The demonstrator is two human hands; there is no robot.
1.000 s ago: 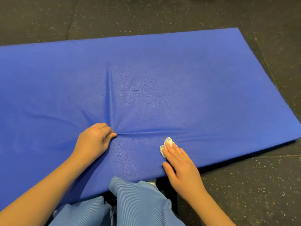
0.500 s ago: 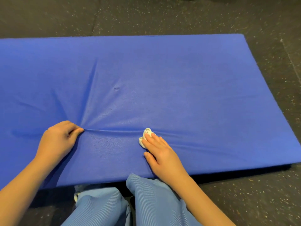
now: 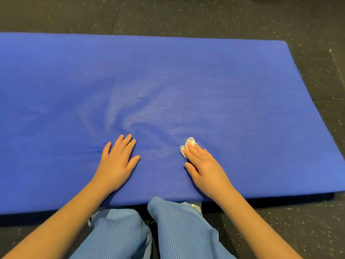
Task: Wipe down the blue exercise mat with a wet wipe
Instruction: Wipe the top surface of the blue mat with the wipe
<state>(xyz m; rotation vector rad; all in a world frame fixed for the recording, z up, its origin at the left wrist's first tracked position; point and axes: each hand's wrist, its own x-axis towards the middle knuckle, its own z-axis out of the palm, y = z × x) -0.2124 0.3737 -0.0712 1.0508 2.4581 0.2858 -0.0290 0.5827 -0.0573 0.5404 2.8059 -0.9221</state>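
Observation:
The blue exercise mat (image 3: 205, 86) lies flat on the floor and fills most of the view. A crumpled white wet wipe (image 3: 187, 144) sits on its near middle part. My right hand (image 3: 203, 165) presses the wipe to the mat with straight fingers, so only the wipe's far end shows. My left hand (image 3: 117, 159) rests flat on the mat to the left, fingers spread and straight. Soft wrinkles in the cover fan out just beyond its fingertips.
Dark speckled rubber flooring (image 3: 308, 230) surrounds the mat on the far, right and near sides. My knees in light blue ribbed trousers (image 3: 168, 230) are at the mat's near edge. A small dark mark (image 3: 141, 98) shows on the mat's middle.
My left hand has let go of the pinched fold of cover and now lies flat with straight fingers. The sharp creases have slackened. The right hand still presses the wipe.

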